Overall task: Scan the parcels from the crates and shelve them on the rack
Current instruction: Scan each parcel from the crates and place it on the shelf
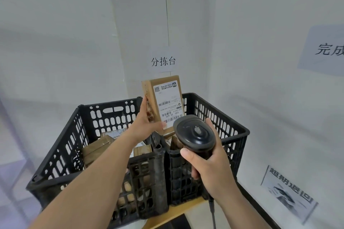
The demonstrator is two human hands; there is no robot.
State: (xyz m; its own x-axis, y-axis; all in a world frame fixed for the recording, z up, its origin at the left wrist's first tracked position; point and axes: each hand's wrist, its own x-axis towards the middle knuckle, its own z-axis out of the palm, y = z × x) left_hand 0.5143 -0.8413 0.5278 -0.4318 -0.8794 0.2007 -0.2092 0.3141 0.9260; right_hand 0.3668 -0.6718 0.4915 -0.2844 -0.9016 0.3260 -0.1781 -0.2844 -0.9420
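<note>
Main risk as I see it: scanner (195, 135) head sits very close to the label (168, 103), almost overlapping its lower barcode, so the beam may miss or pick up the wrong code, since there's more than one barcode plus a QR on that label. Label also reads upside down to me; prob fine, but a tilt could spoil the read. 2nd risk: my left hand (147, 122) only pinches the parcel (162, 102) at its lower left edge, thumb on the front by the label corner, fingers up the side, so the box could pivot or drop back into the crates (104, 115).

Parcel is upright, held above the crates, just beyond and left of my right hand (212, 165), which is wrapped round the scanner grip, cable hanging toward the counter (178, 212). More parcels lie in the left crate. Rack not in view.
</note>
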